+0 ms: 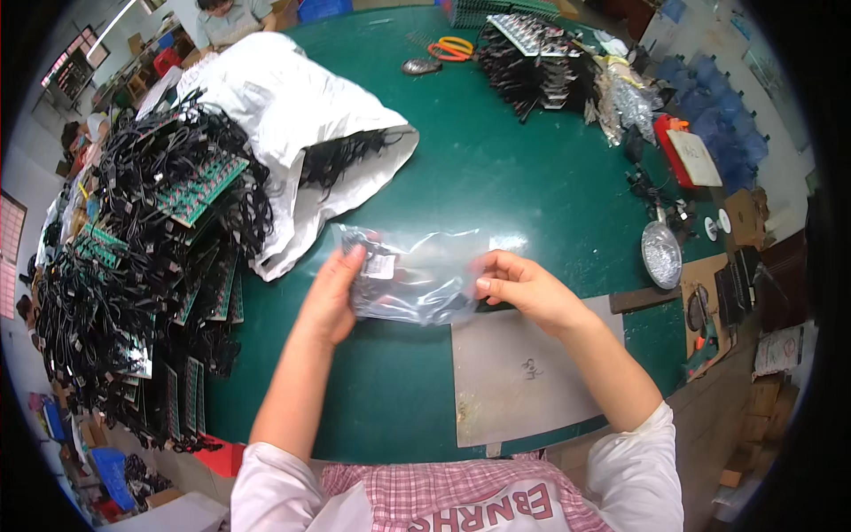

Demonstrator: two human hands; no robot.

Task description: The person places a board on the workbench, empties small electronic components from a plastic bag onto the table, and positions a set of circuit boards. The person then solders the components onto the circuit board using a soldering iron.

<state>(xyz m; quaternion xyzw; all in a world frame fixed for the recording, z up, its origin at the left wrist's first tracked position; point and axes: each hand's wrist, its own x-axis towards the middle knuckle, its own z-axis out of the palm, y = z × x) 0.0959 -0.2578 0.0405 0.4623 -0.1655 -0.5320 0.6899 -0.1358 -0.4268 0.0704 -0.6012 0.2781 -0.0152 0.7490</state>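
A clear plastic bag (425,288) with dark contents and a white label is held level above the green table. My left hand (335,293) grips its left end, thumb on top, where the dark contents and label show. At the bag's right end, my right hand (523,288) pinches the plastic between thumb and fingers. What exactly lies inside the bag is hard to make out through the shiny film. Below my right forearm lies a grey flat sheet (532,390) with handwriting on it.
A big heap of black cables (124,230) with green circuit boards (204,191) fills the left side, beside a white woven sack (292,97). Orange-handled scissors (452,49), a stack of black parts (536,66) and a silver dish (661,254) lie farther off. People sit at the far left.
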